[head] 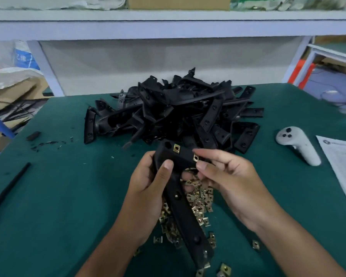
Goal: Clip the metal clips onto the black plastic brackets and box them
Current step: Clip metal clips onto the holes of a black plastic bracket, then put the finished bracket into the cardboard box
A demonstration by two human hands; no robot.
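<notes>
My left hand point(148, 180) grips a long black plastic bracket point(185, 212) near its upper end, thumb across its face. One brass-coloured metal clip point(176, 148) sits on the bracket's top edge. My right hand point(226, 176) pinches a second clip point(196, 157) at the bracket's right corner between thumb and forefinger. Under my hands lies a loose heap of metal clips point(198, 198) on the green table. A big pile of black brackets point(178, 110) lies just beyond.
A white handheld controller point(298, 144) and a printed sheet point(342, 156) lie at the right. A black rod point(8, 188) and a small black block point(33, 135) lie at the left. The green table point(68, 196) ends behind the pile. A shelf runs overhead.
</notes>
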